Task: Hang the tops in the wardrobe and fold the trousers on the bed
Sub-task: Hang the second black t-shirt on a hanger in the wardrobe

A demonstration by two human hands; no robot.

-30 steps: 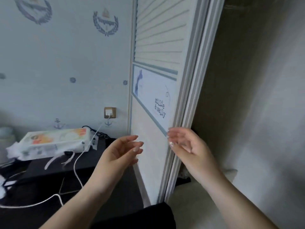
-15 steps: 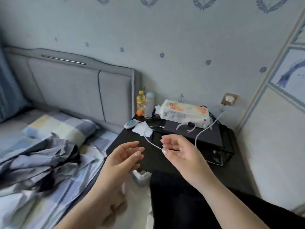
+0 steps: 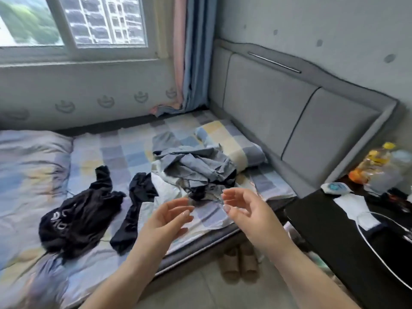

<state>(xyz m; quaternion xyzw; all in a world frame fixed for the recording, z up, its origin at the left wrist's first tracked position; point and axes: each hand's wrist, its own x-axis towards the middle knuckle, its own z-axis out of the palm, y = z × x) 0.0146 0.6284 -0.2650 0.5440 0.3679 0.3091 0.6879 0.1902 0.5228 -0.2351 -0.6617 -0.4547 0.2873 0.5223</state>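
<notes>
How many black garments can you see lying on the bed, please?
2: a printed black garment near the duvet, and a long black garment beside the grey-blue pile, which may hide more.

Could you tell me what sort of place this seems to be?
Most likely a home bedroom: a bed with a checked sheet and padded headboard, loose clothes heaped on it, and a curtained window behind. Both hands, left and right, hold nothing.

Left hand (image 3: 166,217), right hand (image 3: 245,208) raised, palms facing, fingers relaxed.
</notes>
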